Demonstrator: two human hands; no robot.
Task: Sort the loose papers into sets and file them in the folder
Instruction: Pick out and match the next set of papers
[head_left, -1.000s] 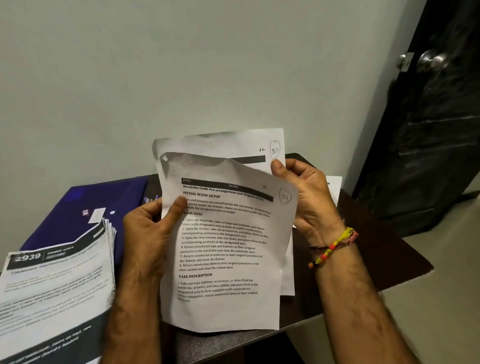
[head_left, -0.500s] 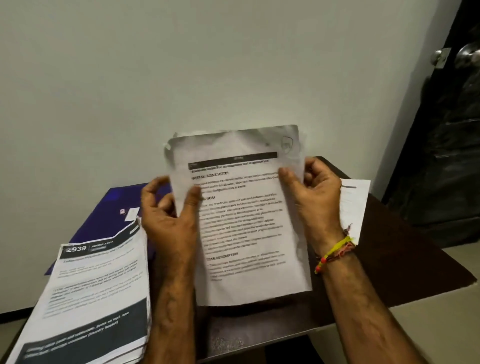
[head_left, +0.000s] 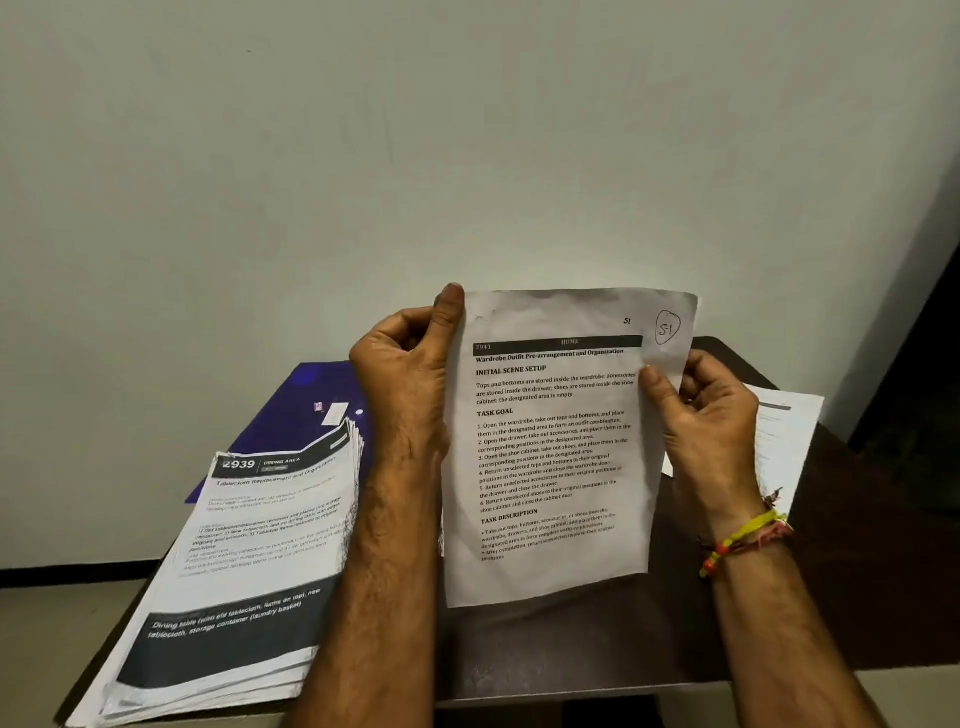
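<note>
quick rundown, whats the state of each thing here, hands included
left hand: grips the held papers' upper left edge
right hand: pinches their right edge
held papers: lifted upright off the table, sheet 2941 in front
paper stack: flat on the table, sheet 2939 on top
blue folder: closed, lying flat under the stack
loose sheets: flat, behind right hand

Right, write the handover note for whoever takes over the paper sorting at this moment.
Left hand: pinches the top left edge of the 2941 wardrobe sheets, held upright above the dark table.
Right hand: pinches their right edge.
2939 dining area stack: lying on the table's left side, partly over the closed blue folder.
More sheets: lying at the right.
Done: piles started.
Left: finish sorting; nothing filed yet.
</note>
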